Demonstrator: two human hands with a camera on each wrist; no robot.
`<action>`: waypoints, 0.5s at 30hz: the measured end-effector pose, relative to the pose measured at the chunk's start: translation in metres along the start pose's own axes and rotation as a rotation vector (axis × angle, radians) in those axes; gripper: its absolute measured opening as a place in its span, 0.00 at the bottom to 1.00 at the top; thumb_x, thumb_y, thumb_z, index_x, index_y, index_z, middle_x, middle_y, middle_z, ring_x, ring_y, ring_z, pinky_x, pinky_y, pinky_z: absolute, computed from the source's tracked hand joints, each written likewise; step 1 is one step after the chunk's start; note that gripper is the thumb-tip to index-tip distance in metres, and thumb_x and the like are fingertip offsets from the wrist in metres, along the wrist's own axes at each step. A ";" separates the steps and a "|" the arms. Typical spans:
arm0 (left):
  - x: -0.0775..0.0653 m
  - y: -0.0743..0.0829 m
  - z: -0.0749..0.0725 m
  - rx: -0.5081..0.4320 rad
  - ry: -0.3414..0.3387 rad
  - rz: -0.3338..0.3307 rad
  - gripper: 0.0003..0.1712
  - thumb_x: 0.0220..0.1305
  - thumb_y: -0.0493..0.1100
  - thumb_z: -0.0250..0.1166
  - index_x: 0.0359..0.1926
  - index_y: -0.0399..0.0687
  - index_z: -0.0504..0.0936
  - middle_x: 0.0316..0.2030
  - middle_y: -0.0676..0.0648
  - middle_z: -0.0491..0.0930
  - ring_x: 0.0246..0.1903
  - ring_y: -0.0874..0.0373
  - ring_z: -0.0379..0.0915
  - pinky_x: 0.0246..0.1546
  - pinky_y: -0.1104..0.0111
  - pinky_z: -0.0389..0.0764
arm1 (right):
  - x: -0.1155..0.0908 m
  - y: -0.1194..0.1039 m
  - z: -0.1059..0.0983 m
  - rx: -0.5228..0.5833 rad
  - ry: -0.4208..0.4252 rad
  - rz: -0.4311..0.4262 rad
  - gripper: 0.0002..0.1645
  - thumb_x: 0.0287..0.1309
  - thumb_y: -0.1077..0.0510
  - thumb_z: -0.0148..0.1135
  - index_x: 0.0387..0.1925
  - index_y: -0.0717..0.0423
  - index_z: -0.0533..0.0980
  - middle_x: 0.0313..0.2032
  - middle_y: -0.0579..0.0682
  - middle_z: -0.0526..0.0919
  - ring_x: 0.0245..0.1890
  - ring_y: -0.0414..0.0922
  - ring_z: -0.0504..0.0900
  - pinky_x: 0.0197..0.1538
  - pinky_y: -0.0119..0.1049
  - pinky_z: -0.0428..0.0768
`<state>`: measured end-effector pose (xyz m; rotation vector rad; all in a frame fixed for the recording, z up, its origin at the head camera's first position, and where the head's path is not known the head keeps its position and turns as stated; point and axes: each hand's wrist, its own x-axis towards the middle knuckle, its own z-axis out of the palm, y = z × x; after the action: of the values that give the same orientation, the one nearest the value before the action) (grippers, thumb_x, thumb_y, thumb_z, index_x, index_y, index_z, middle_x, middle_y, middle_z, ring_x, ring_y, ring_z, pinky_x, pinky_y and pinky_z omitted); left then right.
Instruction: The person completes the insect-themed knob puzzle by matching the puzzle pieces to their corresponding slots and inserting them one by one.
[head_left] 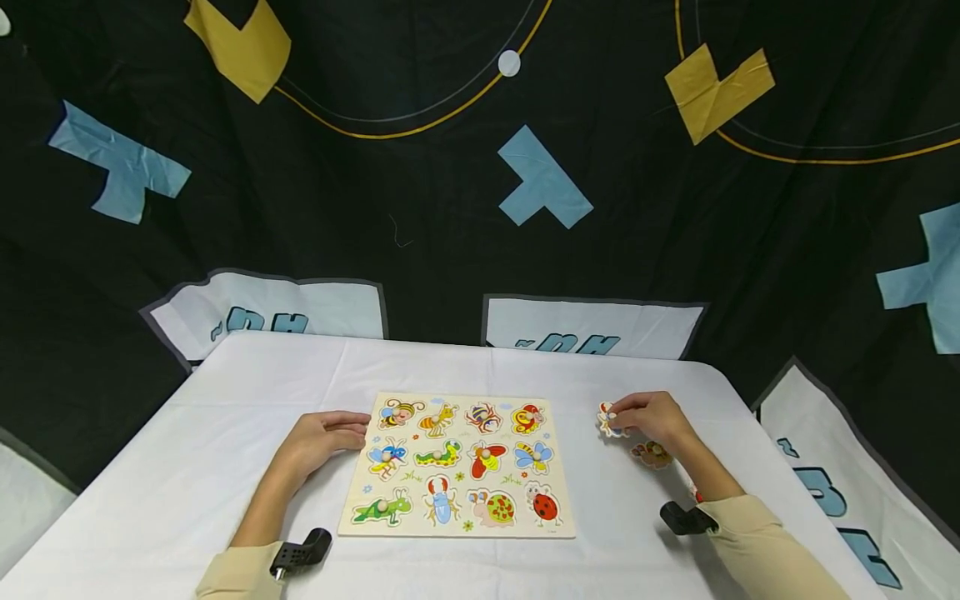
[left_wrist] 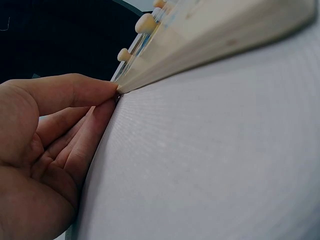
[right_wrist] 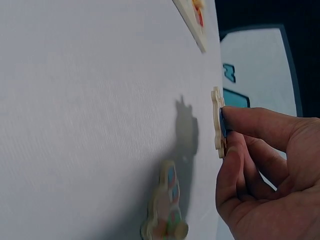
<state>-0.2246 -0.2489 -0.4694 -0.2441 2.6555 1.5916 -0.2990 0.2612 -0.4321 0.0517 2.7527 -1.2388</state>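
Note:
A flat wooden peg puzzle board (head_left: 427, 531) with insect pictures lies on the white table. Beside its left edge is my left hand (head_left: 318, 446), its fingertips touching the edge; the left wrist view shows this hand (left_wrist: 55, 140) against the board's pale side (left_wrist: 225, 55). To the right of the board, my right hand (head_left: 656, 417) pinches a small puzzle piece (head_left: 606, 419) between thumb and fingertips. In the right wrist view that piece (right_wrist: 218, 122) stands on edge, its blue printed side towards the fingers. Another piece (head_left: 651, 455), brownish with a peg, is below the right hand.
A bit of something red (head_left: 697, 494) shows beside the right wrist, mostly hidden. Wooden pegs (left_wrist: 145, 23) stick up from pieces in the board. Behind the white table (head_left: 255, 375) hangs a black cloth (head_left: 375, 208) with blue and yellow tape shapes.

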 end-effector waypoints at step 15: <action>-0.002 0.001 0.001 -0.005 0.000 0.004 0.26 0.56 0.43 0.74 0.57 0.43 0.85 0.47 0.46 0.89 0.52 0.55 0.81 0.58 0.59 0.70 | 0.000 -0.024 0.038 0.059 -0.022 -0.081 0.12 0.47 0.61 0.76 0.35 0.60 0.86 0.31 0.50 0.88 0.30 0.43 0.80 0.37 0.37 0.80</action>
<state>-0.2231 -0.2480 -0.4690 -0.2398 2.6542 1.5990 -0.2976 0.2170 -0.4388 -0.0681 2.7236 -1.3326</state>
